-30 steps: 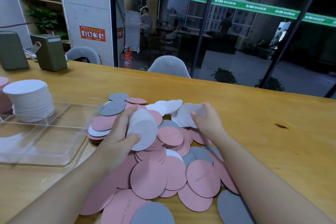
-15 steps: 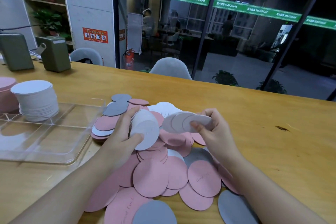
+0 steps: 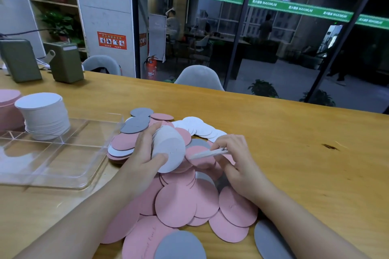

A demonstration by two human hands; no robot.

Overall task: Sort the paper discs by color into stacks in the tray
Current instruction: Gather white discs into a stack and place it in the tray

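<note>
Compared with half a second ago, the right hand (image 3: 235,157) now holds its few white discs (image 3: 207,153) edge-on and nearer to the left hand (image 3: 145,153), not fanned out as before. The left hand grips the same small white stack (image 3: 170,149), thumb on its face.

Both hands are over the loose pile (image 3: 181,195) of pink, grey and white discs on the wooden surface (image 3: 294,153). Two green boxes (image 3: 65,61) stand at the far left.

The clear tray (image 3: 63,166) lies left of the pile. In its far compartments stand a white stack (image 3: 44,115) and, beside it, a pink stack (image 3: 8,107).
</note>
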